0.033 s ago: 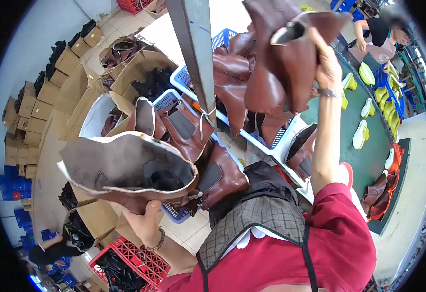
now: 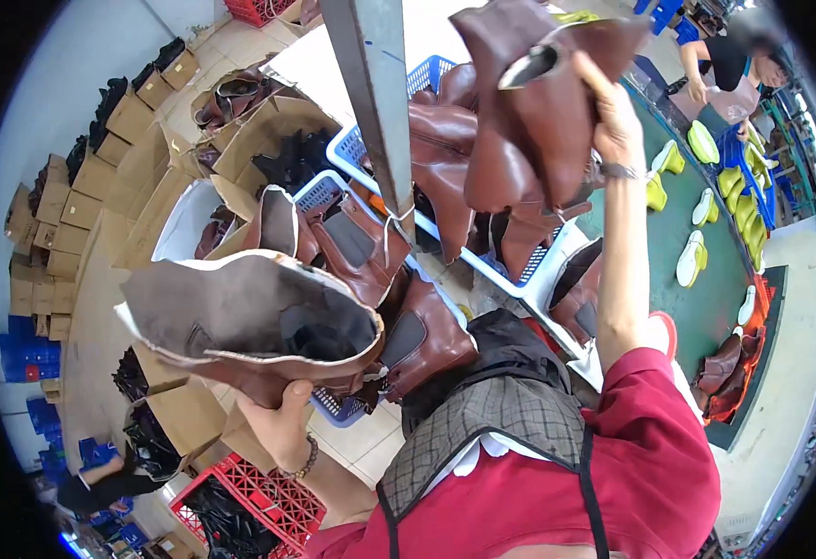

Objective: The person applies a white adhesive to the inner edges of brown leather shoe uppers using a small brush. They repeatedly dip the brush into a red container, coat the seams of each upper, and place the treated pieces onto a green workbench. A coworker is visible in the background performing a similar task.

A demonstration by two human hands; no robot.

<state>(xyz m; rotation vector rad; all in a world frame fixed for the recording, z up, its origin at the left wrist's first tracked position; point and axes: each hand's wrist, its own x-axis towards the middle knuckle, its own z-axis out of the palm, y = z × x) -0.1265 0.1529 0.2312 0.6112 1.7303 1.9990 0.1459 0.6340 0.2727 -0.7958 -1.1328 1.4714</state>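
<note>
My left hand (image 2: 280, 430) grips a brown leather boot upper (image 2: 240, 312) from below, thumb against its side. Its wide opening faces up and shows a dark grey lining. Raised at the upper right, my right hand (image 2: 617, 121) is closed on brown boot uppers (image 2: 552, 116), which hang down over a blue basket; how many it holds I cannot tell. More brown boot uppers (image 2: 356, 238) with grey elastic panels lie between my hands in another blue basket (image 2: 338, 410).
A grey metal post (image 2: 370, 102) stands between the baskets. On the right, a green conveyor (image 2: 669, 279) carries yellow-green shoe forms (image 2: 692, 259); a person (image 2: 734, 70) is beside its far end. Cardboard boxes (image 2: 128, 121) line the left, and a red crate (image 2: 268, 494) sits lower left.
My right hand has shifted slightly left with the boot uppers. My left hand and its boot upper have barely moved.
</note>
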